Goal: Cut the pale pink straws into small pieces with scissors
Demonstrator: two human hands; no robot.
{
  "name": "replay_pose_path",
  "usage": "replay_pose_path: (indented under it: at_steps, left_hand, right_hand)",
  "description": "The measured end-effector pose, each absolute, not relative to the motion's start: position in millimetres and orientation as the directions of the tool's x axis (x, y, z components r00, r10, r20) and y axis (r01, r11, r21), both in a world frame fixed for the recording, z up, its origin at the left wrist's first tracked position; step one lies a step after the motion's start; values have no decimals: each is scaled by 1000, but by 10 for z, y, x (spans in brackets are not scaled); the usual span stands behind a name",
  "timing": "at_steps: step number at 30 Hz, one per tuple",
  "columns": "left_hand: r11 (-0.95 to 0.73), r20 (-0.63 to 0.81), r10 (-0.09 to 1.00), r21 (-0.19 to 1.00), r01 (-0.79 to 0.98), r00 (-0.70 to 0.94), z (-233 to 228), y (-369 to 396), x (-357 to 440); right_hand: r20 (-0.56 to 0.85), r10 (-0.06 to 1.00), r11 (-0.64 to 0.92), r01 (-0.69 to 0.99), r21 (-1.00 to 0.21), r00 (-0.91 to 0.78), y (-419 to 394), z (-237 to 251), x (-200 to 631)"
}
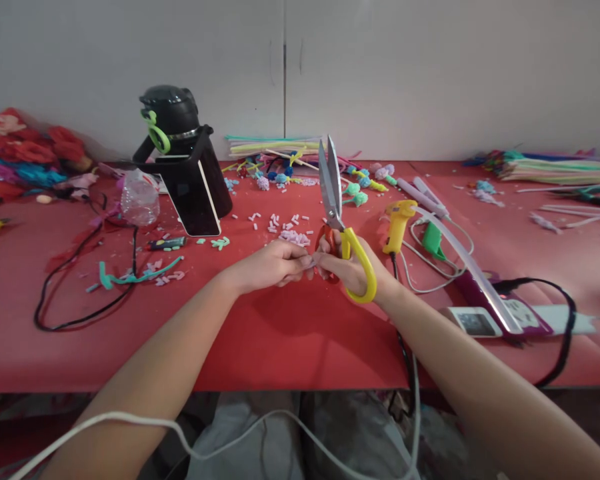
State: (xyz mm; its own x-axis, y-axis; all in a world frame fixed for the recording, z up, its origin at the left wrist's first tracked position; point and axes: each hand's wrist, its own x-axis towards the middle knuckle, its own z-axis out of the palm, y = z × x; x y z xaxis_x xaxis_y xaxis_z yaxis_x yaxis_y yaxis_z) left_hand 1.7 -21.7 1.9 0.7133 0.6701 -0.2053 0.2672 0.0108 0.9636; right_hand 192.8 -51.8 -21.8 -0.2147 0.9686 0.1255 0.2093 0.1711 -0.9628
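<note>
Red tabletop (280, 347) below; left hand (267, 267) and right hand (354, 270) pinch a small pale piece (311, 263) just left of the scissors (331, 185), which the right also grips; left of the scissors, lilac bits (295, 237) lie cut; beyond the scissors, knobbly shapes (356, 199) look finished, long stems (280, 147) uncut

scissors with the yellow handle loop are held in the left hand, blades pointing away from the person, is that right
Not quite: the scissors are held in the right hand, not the left hand, as the head view shows. The blades do point away from the person.
</note>
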Motion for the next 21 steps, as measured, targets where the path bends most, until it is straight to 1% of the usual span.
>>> replay_pose_path:
  at_steps: [3,5,9,13,16,18,21]
  left_hand:
    - [-10,-217,679,953,304,701,30,-216,3]
    - [-9,-233,666,947,320,708,38,-214,-10]
    - [61,-275,631,950,307,725,49,-212,-26]
    - [132,-283,645,956,261,710,60,-218,-22]
    - [154,-290,660,955,253,693,65,-213,-21]
    - [142,-279,672,958,251,686,64,-206,-26]
    - [63,-229,699,964,260,677,66,-203,-31]
  right_hand:
    - [115,960,173,217,-961,-254,-522,-221,1940]
    - [109,957,173,228,-958,-269,-532,-221,1939]
    - [146,954,205,215,-955,-263,-554,-230,1902]
    - [171,964,205,158,-966,-204,-556,-231,1871]
    - [186,971,210,163,-964,-149,-546,-218,1883]
    - [199,972,218,167,-962,-122,-535,-212,1898]
    - [205,976,214,180,-960,-72,-517,-221,1906]
